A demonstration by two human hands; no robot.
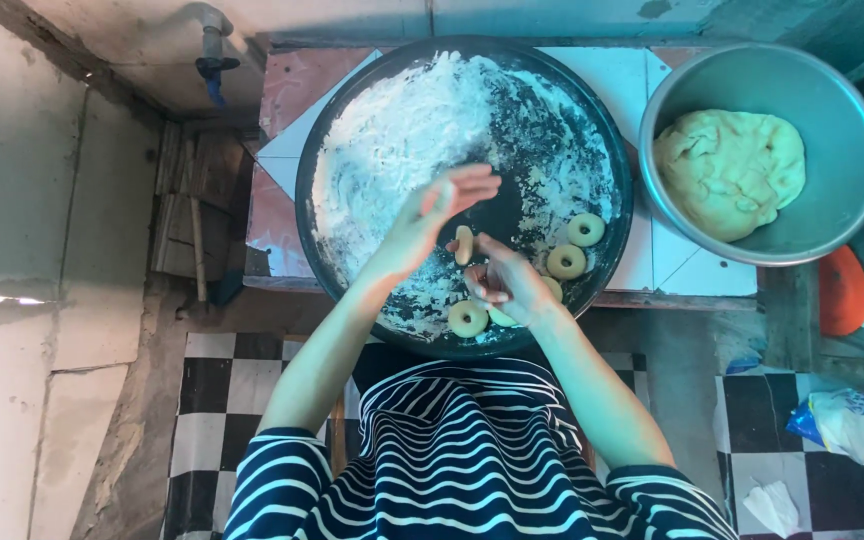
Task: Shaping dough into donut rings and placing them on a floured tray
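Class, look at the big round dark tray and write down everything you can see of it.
The tray is large, round, shallow and dark, apparently metal, lying flat on a tiled table. White flour covers mostly its left half. Several dough rings lie near its lower right rim. The left hand and right hand hover over it, a dough ring between them. A metal bowl stands beside it.

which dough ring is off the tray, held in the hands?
The dough ring held upright between the left hand and right hand; the other rings lie flat on the floured tray.
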